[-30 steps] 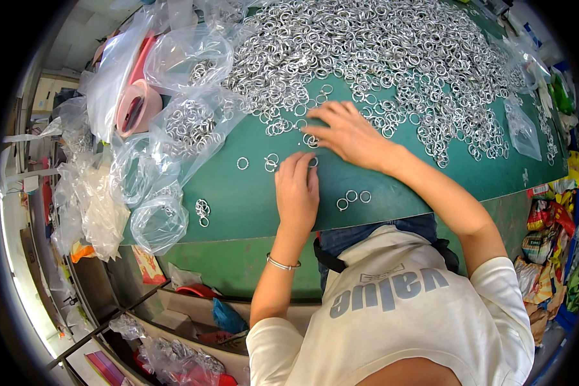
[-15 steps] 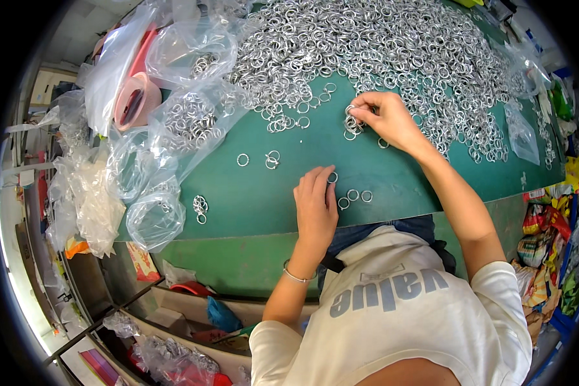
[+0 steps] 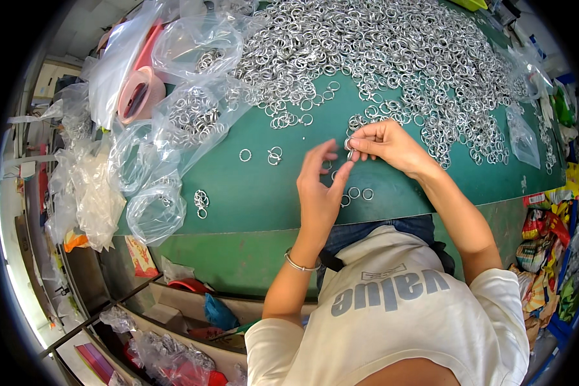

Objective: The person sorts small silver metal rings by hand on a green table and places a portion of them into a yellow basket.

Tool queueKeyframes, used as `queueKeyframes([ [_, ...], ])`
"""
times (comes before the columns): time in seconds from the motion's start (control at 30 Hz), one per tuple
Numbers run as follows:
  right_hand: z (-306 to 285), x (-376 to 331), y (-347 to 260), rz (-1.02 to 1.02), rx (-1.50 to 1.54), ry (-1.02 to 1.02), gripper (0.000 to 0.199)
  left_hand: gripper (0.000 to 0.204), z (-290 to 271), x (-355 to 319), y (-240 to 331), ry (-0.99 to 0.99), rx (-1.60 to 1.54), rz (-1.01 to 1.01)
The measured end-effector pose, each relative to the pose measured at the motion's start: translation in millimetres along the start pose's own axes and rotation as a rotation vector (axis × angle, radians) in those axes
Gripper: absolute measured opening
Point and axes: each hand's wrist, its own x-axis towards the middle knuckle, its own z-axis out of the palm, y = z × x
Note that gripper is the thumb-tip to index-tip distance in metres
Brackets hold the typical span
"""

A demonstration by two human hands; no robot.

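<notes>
My right hand (image 3: 392, 149) pinches one or more silvery metal rings (image 3: 349, 145) between thumb and fingertips, just above the green table. Close on its left, my left hand (image 3: 321, 180) is raised with thumb and fingers apart. Its fingertips are slightly blurred, and the thumb reaches up beside the pinched rings. Near the left thumb, a few loose rings (image 3: 367, 193) lie close to the table's front edge. Farther left are a single ring (image 3: 245, 155), a pair of rings (image 3: 275, 156) and a small cluster of rings (image 3: 201, 201).
A huge heap of metal rings (image 3: 379, 45) covers the far part of the green table (image 3: 238, 206). At the left stand a pink cup (image 3: 151, 96) and clear plastic bags (image 3: 199, 148), some holding rings. Another clear bag (image 3: 522, 136) lies at the right.
My right hand has come down toward me with rings in its pinch. My left hand has lifted off the table and spread its fingers, moving up toward the right hand.
</notes>
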Motion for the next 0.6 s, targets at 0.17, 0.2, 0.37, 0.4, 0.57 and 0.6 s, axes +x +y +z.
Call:
queueKeyframes([
  [0.17,8,-6,2,-0.04,0.103,0.032,0.018,0.031,9,-2,-1,-0.071,-0.46,-0.135],
  [0.2,9,-6,3,-0.061,0.119,0.055,0.018,0.03,6,-1,1,-0.116,-0.519,-0.198],
  [0.37,12,-10,8,-0.305,-0.12,0.077,0.016,0.026,-13,7,-7,-0.321,-0.872,-0.472],
  [0.4,15,-11,5,-0.325,-0.167,0.09,0.015,0.025,-16,7,-8,-0.338,-0.857,-0.49],
  [0.57,23,-21,3,-0.284,-0.12,0.196,0.013,0.02,-12,7,12,-0.121,-0.872,-0.55],
  [0.6,25,-22,5,-0.277,-0.101,0.221,0.013,0.019,-10,5,8,-0.097,-0.869,-0.529],
])
